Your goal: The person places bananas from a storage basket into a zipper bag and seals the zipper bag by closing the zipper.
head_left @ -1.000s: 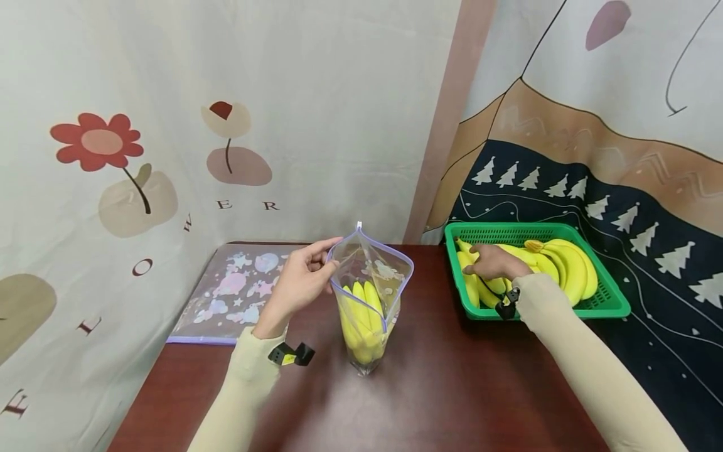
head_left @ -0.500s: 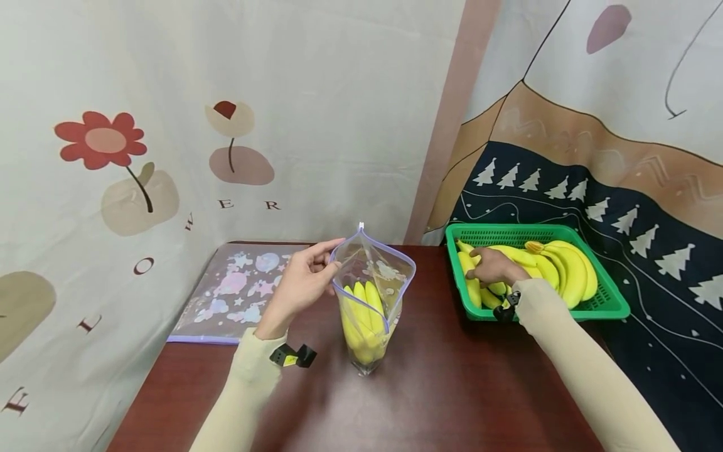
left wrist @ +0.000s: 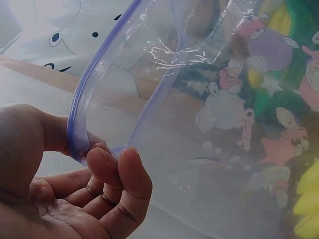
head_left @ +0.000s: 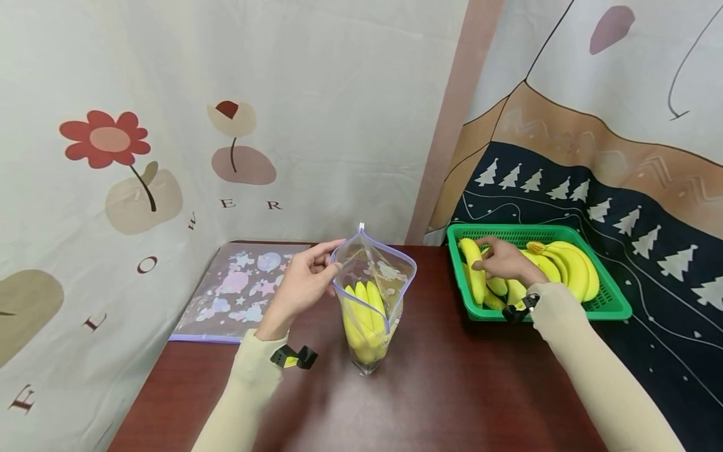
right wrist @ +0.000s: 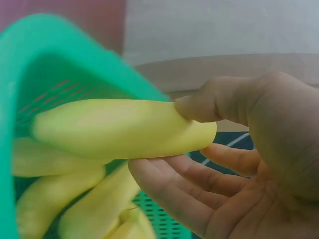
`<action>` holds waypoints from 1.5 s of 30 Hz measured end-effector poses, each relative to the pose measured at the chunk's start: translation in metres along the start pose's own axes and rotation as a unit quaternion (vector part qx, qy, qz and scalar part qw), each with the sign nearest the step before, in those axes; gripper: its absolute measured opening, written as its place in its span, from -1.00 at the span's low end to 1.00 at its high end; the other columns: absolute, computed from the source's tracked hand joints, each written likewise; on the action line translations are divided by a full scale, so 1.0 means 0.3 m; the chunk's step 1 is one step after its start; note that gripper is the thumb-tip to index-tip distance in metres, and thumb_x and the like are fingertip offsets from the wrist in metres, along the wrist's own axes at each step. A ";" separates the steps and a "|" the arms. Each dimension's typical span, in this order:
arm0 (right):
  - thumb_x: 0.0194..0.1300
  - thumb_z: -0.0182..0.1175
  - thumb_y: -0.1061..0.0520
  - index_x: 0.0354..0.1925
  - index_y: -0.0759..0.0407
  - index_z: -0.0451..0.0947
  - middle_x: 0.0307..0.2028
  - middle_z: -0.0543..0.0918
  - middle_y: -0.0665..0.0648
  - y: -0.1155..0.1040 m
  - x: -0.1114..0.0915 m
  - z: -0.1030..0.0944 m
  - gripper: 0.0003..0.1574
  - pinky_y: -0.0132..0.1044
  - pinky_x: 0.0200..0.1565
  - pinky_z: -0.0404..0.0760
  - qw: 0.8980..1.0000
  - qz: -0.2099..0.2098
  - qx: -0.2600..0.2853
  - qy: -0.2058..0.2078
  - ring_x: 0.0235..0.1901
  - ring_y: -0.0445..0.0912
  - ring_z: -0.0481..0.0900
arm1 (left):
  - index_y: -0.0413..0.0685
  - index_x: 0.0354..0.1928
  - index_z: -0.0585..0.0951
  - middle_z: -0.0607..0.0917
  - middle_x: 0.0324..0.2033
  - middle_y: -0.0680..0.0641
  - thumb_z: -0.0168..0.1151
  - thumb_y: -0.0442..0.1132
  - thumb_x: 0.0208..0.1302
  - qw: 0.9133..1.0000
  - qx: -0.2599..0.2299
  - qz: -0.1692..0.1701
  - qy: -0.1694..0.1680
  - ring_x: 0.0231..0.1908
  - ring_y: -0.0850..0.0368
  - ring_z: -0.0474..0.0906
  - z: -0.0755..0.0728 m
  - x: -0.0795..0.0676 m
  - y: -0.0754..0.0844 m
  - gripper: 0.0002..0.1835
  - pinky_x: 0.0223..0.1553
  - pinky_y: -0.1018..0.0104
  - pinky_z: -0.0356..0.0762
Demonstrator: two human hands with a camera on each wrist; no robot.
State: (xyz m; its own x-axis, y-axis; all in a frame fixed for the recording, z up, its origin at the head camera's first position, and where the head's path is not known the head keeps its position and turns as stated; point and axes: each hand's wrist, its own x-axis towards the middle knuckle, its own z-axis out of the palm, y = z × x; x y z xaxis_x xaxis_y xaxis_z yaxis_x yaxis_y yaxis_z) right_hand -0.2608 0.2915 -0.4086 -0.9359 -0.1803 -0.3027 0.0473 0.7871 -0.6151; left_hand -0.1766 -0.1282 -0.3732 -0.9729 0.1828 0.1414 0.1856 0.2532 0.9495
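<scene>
My left hand (head_left: 302,279) pinches the purple-edged rim of a clear zip bag (head_left: 390,267), its mouth spread wide. The bag stands upright on the table with several yellow bananas (head_left: 364,320) inside. In the left wrist view, thumb and fingers close on the purple zip edge. Over at the green basket (head_left: 612,307), my right hand (head_left: 505,259) grips a single banana (right wrist: 119,128) between thumb and fingers. That banana lies above the others at the basket's left side, as the right wrist view shows.
Several more bananas (head_left: 582,270) fill the basket, including a bunch at its right. A flat printed bag (head_left: 234,282) with a purple edge lies at the back left of the brown table (head_left: 429,389). A printed curtain (head_left: 339,125) hangs right behind.
My right hand has taken hold of a banana at the basket's left side and lifted it slightly above the rest. The left hand and the zip bag stay where they were.
</scene>
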 end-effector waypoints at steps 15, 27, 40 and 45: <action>0.39 0.31 0.05 0.51 0.15 0.14 0.16 0.55 0.41 -0.152 -0.142 -0.066 -0.11 -0.19 -0.12 0.78 0.995 -0.070 0.057 0.051 -0.14 0.08 0.77 | -0.04 0.37 0.54 0.53 -0.45 -0.07 0.20 -0.39 0.40 1.000 -0.006 -0.002 -0.002 -0.56 -0.25 0.58 0.017 -0.008 0.015 -0.49 -0.51 0.18 0.70; 0.36 0.34 0.15 0.55 0.08 0.09 0.12 0.63 0.35 -0.331 -0.235 -0.074 -0.04 -0.22 -0.10 0.80 0.981 -0.134 0.131 0.043 -0.10 -0.03 0.77 | -0.10 0.37 0.53 0.51 -0.46 -0.03 0.21 -0.44 0.35 1.000 -0.022 0.005 -0.009 -0.63 0.19 0.52 0.035 0.008 0.017 -0.47 -0.53 0.19 0.69; 0.29 0.39 0.25 0.49 0.08 0.19 0.05 0.66 0.29 -0.500 -0.302 0.003 -0.08 -0.22 -0.14 0.79 0.967 -0.203 0.152 0.019 -0.11 0.05 0.72 | 0.02 0.38 0.52 0.50 -0.42 -0.07 0.24 -0.38 0.40 0.999 -0.023 -0.001 -0.038 -0.63 0.15 0.54 0.062 0.002 0.033 -0.48 -0.58 0.36 0.57; 0.27 0.39 0.25 0.46 0.07 0.22 -0.03 0.69 0.24 -0.518 -0.299 0.056 -0.11 -0.22 -0.18 0.76 0.967 -0.216 0.132 -0.001 -0.16 -0.02 0.76 | 0.04 0.39 0.52 0.47 -0.41 -0.06 0.23 -0.35 0.41 0.998 -0.022 -0.002 -0.052 -0.60 0.11 0.55 0.074 0.002 0.043 -0.48 -0.54 0.32 0.61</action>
State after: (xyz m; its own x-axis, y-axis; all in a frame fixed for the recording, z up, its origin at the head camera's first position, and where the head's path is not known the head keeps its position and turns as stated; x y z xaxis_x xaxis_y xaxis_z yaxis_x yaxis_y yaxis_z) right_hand -0.1785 0.1755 -0.2981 -0.8875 -0.4602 0.0235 -0.2608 0.4595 -0.8490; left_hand -0.1719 -0.1037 -0.3672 -0.9534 0.2808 0.1102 0.1740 0.2133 0.9614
